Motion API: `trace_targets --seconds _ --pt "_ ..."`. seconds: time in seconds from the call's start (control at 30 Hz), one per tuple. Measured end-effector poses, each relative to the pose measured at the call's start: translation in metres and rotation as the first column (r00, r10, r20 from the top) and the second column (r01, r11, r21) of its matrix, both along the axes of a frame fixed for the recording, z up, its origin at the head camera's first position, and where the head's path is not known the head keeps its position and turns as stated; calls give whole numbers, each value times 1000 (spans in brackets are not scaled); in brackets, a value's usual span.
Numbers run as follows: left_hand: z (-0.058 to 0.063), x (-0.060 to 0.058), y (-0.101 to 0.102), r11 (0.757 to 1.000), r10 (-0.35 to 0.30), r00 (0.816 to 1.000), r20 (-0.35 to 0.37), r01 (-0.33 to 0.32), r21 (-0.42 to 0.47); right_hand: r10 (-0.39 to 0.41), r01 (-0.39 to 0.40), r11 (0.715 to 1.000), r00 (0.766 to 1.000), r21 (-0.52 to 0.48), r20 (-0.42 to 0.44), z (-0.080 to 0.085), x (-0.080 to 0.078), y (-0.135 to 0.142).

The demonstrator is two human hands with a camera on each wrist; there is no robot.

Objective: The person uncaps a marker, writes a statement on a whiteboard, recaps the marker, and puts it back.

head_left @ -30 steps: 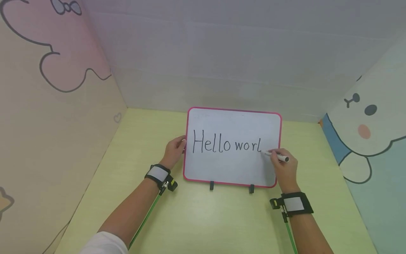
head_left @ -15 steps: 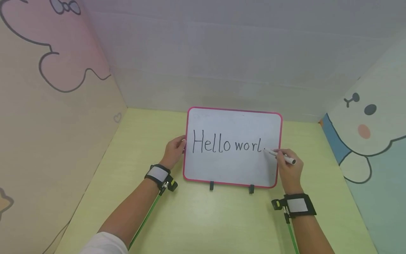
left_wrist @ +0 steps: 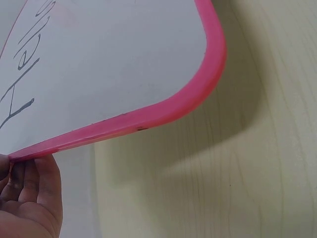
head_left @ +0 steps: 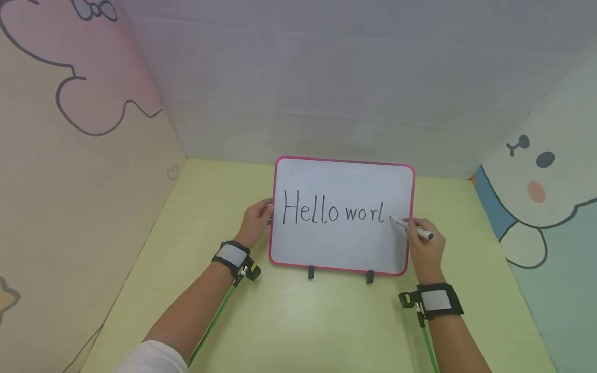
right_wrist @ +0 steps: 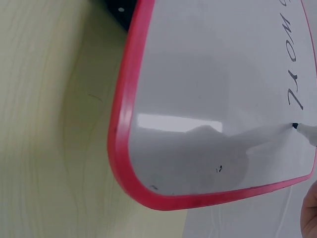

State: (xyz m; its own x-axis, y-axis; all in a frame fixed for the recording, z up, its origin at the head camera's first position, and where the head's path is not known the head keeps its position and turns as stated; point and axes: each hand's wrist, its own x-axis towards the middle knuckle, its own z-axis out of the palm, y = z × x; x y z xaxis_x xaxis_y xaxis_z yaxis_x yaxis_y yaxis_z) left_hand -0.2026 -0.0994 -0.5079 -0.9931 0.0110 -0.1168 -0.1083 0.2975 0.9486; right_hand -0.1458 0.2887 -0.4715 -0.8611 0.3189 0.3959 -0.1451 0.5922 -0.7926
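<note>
A whiteboard [head_left: 340,243] with a pink frame stands on the table, bearing "Hello worl" in black handwriting. My left hand [head_left: 254,223] grips the board's left edge; in the left wrist view its fingers [left_wrist: 47,183] lie behind the pink rim, with the thumb partly cut off by the picture's edge. A white marker [head_left: 412,228] is pinched in my right hand [head_left: 426,251], its dark tip at the board just right of the letter "l". The right wrist view shows the marker [right_wrist: 308,133] with its black tip at the surface, and little of the hand.
Two small black feet, one of them the left foot [head_left: 311,272], support the board's lower edge. Pale yellow table [head_left: 298,321] surrounds it. A whitish wall [head_left: 326,93] rises behind, and cartoon-patterned walls flank both sides. A camera strap [head_left: 436,300] with a green cable sits on each wrist.
My right hand has shifted slightly right with the marker, whose tip has moved from the foot of the "l" to a little right of it and higher. The left hand keeps its place.
</note>
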Motion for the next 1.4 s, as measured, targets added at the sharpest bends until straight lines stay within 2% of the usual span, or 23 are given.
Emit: trace_targets --seconds 0.3,1.03,1.4 --pt "0 1 -1 1000 0 1000 -4 0 13 9 -8 999 999 31 -35 0 -4 -1" --pt "-2 0 0 1000 -2 1000 -13 2 2 40 -40 998 999 52 -9 1 -3 -2" --pt "-4 -1 0 1000 -2 1000 -7 2 -1 26 -27 997 1000 73 15 0 -1 -3"
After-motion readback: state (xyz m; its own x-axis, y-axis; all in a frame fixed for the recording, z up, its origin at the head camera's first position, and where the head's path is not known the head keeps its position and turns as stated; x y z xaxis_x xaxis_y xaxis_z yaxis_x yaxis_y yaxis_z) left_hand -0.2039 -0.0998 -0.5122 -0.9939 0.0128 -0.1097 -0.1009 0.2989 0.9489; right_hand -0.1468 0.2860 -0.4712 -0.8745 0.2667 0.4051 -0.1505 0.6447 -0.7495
